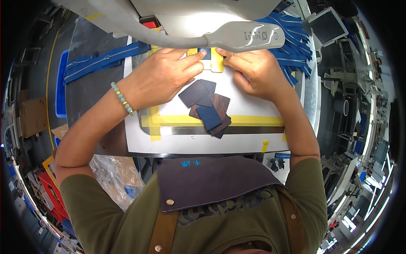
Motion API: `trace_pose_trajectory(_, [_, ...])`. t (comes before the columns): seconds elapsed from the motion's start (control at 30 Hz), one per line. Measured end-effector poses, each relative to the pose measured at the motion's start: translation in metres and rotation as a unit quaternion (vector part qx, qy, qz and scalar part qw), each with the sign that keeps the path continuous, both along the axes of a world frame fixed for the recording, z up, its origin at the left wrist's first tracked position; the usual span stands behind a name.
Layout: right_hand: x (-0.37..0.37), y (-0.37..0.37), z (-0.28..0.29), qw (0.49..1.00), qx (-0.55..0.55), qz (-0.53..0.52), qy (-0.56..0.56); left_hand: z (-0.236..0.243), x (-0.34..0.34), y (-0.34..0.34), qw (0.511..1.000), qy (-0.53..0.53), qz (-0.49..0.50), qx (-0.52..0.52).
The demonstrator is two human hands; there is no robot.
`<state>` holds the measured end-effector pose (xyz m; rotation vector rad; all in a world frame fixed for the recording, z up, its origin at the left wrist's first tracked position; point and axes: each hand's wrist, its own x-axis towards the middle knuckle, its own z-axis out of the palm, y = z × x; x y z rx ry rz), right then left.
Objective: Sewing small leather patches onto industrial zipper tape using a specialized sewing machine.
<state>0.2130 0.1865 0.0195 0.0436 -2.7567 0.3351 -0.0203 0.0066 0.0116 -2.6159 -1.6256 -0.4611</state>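
Observation:
Under a white gooseneck lamp, my left hand [167, 74] and right hand [258, 74] work close together. Between them lies a small dark blue patch [206, 55], flanked by yellow strips [217, 63]. My left fingertips press on the patch, the hand partly closed. At the right-hand yellow strip, my right fingers are curled together; the lamp covers part of them, and whatever they pinch is hidden. Nearer to me is a loose overlapping pile of rounded rectangular pieces, among them a blue piece [209, 118], a brown piece [221, 105] and a dark grey piece [193, 94].
The lamp head [249, 37] hangs low over my hands, below a pale machine body [190, 17]. Blue zipper strips [105, 59] lie at left, with a bundle of blue strips [292, 38] at right. Yellow tape [249, 121] crosses the white work surface. A blue bin [62, 84] stands left.

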Motion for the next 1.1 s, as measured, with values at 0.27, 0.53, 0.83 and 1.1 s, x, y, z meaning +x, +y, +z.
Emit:
trace_pose_trajectory(0.27, [0.003,-0.003,0.000,1.000,0.013,0.003,-0.010,0.003,0.002,0.005,0.999,-0.003,-0.002,0.042])
trace_pose_trajectory(0.53, [0.004,-0.001,0.002,1.000,-0.008,0.005,-0.018,0.002,0.001,0.005,1.000,0.001,0.010,0.022])
trace_pose_trajectory(0.83, [0.001,-0.007,0.006,1.000,0.008,0.014,-0.005,-0.002,-0.002,0.001,0.999,0.003,0.011,0.031])
trace_pose_trajectory(1.1, [0.002,-0.005,0.010,0.999,0.014,0.016,-0.026,-0.003,-0.002,0.001,0.999,0.002,0.009,0.044])
